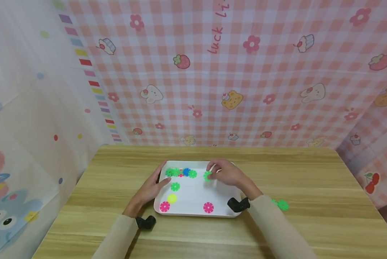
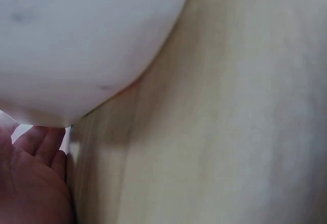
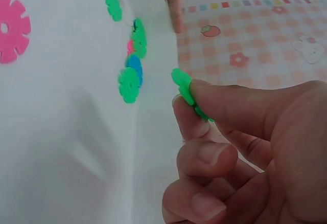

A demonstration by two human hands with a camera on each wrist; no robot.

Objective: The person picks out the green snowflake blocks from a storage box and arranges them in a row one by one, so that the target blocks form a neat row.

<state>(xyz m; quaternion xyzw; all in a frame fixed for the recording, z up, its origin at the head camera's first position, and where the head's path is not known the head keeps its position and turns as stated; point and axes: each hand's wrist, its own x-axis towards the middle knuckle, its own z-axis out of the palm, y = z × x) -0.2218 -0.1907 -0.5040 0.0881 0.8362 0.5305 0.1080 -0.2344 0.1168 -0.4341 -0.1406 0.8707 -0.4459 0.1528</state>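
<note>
Between thumb and index finger, my right hand (image 1: 228, 174) pinches a green snowflake disc (image 3: 183, 85), held above the right part of a white tray (image 1: 190, 196). My left hand (image 1: 150, 189) grips the tray's left side, thumb over the rim and fingers along the outer wall; the left wrist view shows only part of that hand below the tray. A row of joined discs, with green, pink and blue (image 1: 186, 172) ones, lies at the tray's back left. Loose in the tray are a green disc (image 1: 175, 186), a yellow disc (image 1: 172, 198) and two pink discs (image 1: 208, 207).
Green discs (image 1: 282, 205) lie on the wooden table (image 1: 310, 180) to the right of the tray, partly hidden by the right sleeve. A pink checked cloth (image 1: 206, 79) hangs behind the table, and a pale printed cloth (image 1: 25, 108) hangs at the left.
</note>
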